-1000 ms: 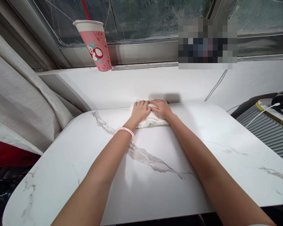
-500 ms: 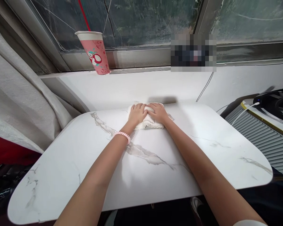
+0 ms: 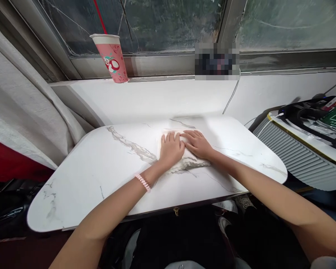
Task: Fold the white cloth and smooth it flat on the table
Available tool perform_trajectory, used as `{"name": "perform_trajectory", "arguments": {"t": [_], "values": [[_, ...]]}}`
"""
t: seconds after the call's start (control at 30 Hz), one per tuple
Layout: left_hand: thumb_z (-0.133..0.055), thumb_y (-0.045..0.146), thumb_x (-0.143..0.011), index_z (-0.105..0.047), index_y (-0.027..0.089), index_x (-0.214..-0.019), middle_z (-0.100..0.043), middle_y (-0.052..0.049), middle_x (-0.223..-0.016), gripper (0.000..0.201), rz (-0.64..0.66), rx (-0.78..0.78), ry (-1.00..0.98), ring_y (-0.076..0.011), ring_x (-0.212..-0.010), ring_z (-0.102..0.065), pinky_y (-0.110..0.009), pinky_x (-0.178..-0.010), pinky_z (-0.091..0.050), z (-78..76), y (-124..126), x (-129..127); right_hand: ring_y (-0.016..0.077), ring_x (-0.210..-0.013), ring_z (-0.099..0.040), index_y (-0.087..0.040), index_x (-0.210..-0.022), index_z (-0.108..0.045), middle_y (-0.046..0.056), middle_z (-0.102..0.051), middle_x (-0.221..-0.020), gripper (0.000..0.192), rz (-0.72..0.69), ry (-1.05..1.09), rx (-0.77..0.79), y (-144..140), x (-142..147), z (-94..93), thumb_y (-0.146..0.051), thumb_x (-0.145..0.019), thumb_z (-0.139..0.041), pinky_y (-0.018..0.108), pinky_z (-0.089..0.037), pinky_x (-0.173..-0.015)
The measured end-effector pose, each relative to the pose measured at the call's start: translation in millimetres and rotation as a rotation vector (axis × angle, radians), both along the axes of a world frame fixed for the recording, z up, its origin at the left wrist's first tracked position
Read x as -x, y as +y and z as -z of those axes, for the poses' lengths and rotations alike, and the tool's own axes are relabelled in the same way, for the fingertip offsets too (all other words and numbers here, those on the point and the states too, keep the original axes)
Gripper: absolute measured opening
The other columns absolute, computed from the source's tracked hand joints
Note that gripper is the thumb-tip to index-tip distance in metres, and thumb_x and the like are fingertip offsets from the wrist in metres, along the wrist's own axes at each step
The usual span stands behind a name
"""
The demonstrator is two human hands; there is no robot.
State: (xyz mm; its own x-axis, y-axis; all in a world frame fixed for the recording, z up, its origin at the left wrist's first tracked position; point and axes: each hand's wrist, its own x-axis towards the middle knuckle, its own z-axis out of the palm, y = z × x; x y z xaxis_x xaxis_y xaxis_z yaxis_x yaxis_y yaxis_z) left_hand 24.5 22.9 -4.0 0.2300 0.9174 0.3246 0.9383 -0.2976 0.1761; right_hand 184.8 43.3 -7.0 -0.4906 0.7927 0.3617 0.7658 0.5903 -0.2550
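Observation:
A crumpled white cloth (image 3: 189,162) lies near the middle of the white marble table (image 3: 106,175). My left hand (image 3: 171,149) presses flat on its left part, fingers together and pointing away from me. My right hand (image 3: 198,144) lies flat on its right part, fingers touching the left hand's. A pink coiled band (image 3: 142,182) is on my left wrist. Most of the cloth is hidden under both hands.
A pink paper cup (image 3: 111,56) stands on the window ledge at the back left. A grey curtain (image 3: 22,112) hangs at the left. To the right, a ribbed grey unit (image 3: 299,160) carries cables and dark items. A white cable (image 3: 232,95) runs down the wall.
Both hands have slid the cloth from the table's far edge toward me to about the table's middle. The view has pulled back, showing the near table edge.

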Motion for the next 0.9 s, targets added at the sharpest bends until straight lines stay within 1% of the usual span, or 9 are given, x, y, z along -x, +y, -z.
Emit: {"name": "perform_trajectory", "arguments": {"t": [0.17,0.27,0.37,0.47,0.57,0.67,0.77,0.9], "values": [[-0.030,0.033,-0.100,-0.045,0.013,-0.144,-0.045,-0.017,-0.152,0.051,0.092,0.053,0.005,-0.0322,-0.145,-0.035,-0.056,-0.121,-0.023,0.2,-48,-22,0.0262,-0.134,-0.047,-0.022,-0.136,-0.053,0.011,-0.055,-0.141,0.043,-0.024,0.008,-0.033,-56,-30,-0.8,-0.038,-0.102,-0.034,0.050,-0.030,-0.116],[-0.027,0.034,-0.102,-0.041,0.008,-0.147,-0.040,-0.018,-0.155,0.054,0.157,0.091,0.040,-0.0326,-0.147,-0.030,-0.056,-0.122,-0.020,-2.7,-71,-33,0.0277,-0.135,-0.047,-0.024,-0.138,-0.051,0.011,-0.056,-0.141,0.042,-0.004,0.021,-0.044,-84,-45,0.1,-0.039,-0.102,-0.035,0.053,-0.030,-0.116],[-0.027,0.034,-0.102,-0.040,0.006,-0.147,-0.037,-0.020,-0.157,0.055,0.198,0.120,0.063,-0.0336,-0.148,-0.028,-0.056,-0.122,-0.018,-5.8,-83,-43,0.0299,-0.133,-0.049,-0.025,-0.138,-0.051,0.012,-0.056,-0.140,0.041,0.038,0.030,-0.056,-100,-55,0.3,-0.038,-0.101,-0.038,0.055,-0.032,-0.114],[-0.027,0.034,-0.102,-0.039,0.006,-0.148,-0.036,-0.019,-0.158,0.056,0.216,0.144,0.064,-0.0340,-0.149,-0.026,-0.057,-0.122,-0.017,-7.0,-83,-47,0.0308,-0.130,-0.050,-0.026,-0.138,-0.051,0.012,-0.056,-0.139,0.040,0.057,0.033,-0.051,-104,-58,-0.6,-0.037,-0.100,-0.041,0.056,-0.035,-0.112],[-0.028,0.034,-0.101,-0.039,0.006,-0.148,-0.036,-0.019,-0.158,0.056,0.228,0.157,0.052,-0.0336,-0.149,-0.026,-0.057,-0.122,-0.017,-6.7,-76,-48,0.0318,-0.128,-0.051,-0.024,-0.135,-0.052,0.014,-0.056,-0.137,0.039,0.062,0.028,-0.053,-98,-59,-1.1,-0.037,-0.099,-0.042,0.056,-0.038,-0.109],[-0.030,0.034,-0.101,-0.041,0.008,-0.148,-0.038,-0.018,-0.157,0.055,0.233,0.161,0.038,-0.0321,-0.148,-0.028,-0.055,-0.123,-0.017,-7.0,-60,-47,0.0325,-0.127,-0.050,-0.022,-0.135,-0.052,0.015,-0.056,-0.136,0.041,0.052,0.011,-0.058,-82,-59,-0.8,-0.036,-0.098,-0.042,0.056,-0.037,-0.109],[-0.030,0.032,-0.100,-0.043,0.009,-0.146,-0.040,-0.017,-0.156,0.053,0.203,0.152,0.020,-0.0308,-0.147,-0.030,-0.053,-0.123,-0.017,-8.3,-35,-46,0.0322,-0.127,-0.050,-0.020,-0.135,-0.052,0.015,-0.056,-0.136,0.042,0.035,-0.025,-0.050,-54,-58,0.2,-0.035,-0.098,-0.039,0.055,-0.035,-0.110],[-0.033,0.030,-0.099,-0.047,0.011,-0.142,-0.045,-0.015,-0.152,0.049,0.127,0.116,-0.016,-0.0290,-0.144,-0.035,-0.050,-0.122,-0.020,-8.4,8,-42,0.0307,-0.126,-0.050,-0.019,-0.133,-0.054,0.014,-0.057,-0.136,0.043,0.042,-0.062,-0.038,0,-48,1.9,-0.034,-0.098,-0.034,0.051,-0.034,-0.110]]}}
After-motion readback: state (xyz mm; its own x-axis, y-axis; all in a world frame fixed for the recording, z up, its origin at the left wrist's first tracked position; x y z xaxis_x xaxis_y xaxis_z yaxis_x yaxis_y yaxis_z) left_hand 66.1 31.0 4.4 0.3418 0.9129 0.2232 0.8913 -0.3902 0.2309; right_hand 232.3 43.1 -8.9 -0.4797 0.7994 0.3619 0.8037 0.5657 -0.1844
